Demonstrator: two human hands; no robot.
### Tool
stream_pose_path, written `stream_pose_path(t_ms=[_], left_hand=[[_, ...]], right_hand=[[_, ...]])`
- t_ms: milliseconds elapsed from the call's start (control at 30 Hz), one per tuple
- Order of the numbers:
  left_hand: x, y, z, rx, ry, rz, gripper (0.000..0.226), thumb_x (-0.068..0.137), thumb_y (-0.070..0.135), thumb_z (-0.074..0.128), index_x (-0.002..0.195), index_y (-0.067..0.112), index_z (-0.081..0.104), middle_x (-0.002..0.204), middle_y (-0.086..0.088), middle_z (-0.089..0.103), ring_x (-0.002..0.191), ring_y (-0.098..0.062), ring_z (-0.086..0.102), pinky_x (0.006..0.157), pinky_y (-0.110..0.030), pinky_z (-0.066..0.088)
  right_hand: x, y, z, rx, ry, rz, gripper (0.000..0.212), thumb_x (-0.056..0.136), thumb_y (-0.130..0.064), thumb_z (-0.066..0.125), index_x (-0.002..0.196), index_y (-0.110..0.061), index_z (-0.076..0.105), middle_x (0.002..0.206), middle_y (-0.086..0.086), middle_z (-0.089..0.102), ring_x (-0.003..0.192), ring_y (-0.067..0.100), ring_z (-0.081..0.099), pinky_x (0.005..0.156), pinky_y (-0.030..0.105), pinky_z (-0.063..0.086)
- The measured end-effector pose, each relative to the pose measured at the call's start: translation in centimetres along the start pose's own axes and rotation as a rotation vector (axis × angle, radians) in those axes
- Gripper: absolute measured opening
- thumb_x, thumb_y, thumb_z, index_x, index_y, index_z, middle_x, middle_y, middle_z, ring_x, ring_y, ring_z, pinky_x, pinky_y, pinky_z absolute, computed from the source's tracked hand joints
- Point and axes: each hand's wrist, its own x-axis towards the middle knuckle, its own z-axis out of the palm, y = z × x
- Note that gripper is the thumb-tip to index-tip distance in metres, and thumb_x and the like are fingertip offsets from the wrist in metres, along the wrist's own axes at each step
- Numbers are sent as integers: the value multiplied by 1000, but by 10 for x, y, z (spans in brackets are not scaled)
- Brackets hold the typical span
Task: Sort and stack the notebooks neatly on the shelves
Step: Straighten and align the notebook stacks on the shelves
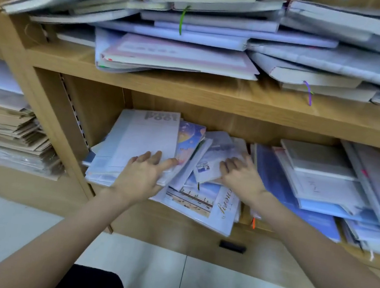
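A pale tiled floor (29, 232) is seen nearest the camera, with dark-clothed knees at the lower edge, which suggests a crouched or seated posture before a wooden shelving unit (214, 94). Two bare forearms are extended into the lower shelf (172, 242). The left hand (143, 174) is laid with fingers spread and nearly straight on a large pale notebook (142, 138) topping the left pile, apparently to steady or square it. The right hand (240, 174) is placed on a small light notebook (213, 163) in the middle of the shelf, fingers bent over its near edge; whether it is actually gripped or merely pressed cannot be told. The two hands are held apart, one to each pile. Beneath them a sky-patterned notebook with cursive lettering (203, 200) is left jutting over the shelf's front edge, and a colourful illustrated cover (188, 141) is wedged between the piles. To the right, a slanted blue-and-white stack (318, 183) is spread loosely. Farther back and above, the upper shelf is loaded with blurred, sagging stacks (198, 25), from which a green ribbon (182, 19) and a purple ribbon (308, 92) hang. Sorting is judged to be at an early stage, since no pile is yet aligned.
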Motion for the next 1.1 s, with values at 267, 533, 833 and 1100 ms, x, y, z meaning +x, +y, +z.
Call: stream_pose_path(t_ms=[267,533,833,1100], left_hand=[[1,-6,-16,-178,94,8,53,81,15,52,129,33,40,111,-6,57,96,-31,56,65,-33,41],[3,-3,-11,-125,-9,-59,62,83,17,59,136,36,33,129,-11,47,116,-33,47,87,-42,44],[-28,53,11,-52,41,-46,58,92,35,47,144,14,32,152,-20,21,142,-38,14,110,-57,19],[35,116,25,-914,-94,-491,38,94,15,46,130,4,44,128,-18,50,114,-32,50,89,-31,41]], right_hand=[[28,37,-39,89,-233,-259,31,87,-35,63,100,-7,64,92,8,68,83,24,66,57,28,38],[-27,42,-44,364,-68,105,23,60,-11,84,76,-6,67,56,11,62,49,27,62,38,30,43],[4,4,-11,1033,-530,714,89,81,-65,53,145,-9,27,151,14,26,138,33,26,110,41,29],[1,-1,-11,876,-660,788,103,78,-67,56,148,-8,10,151,18,25,138,38,22,108,42,24]])
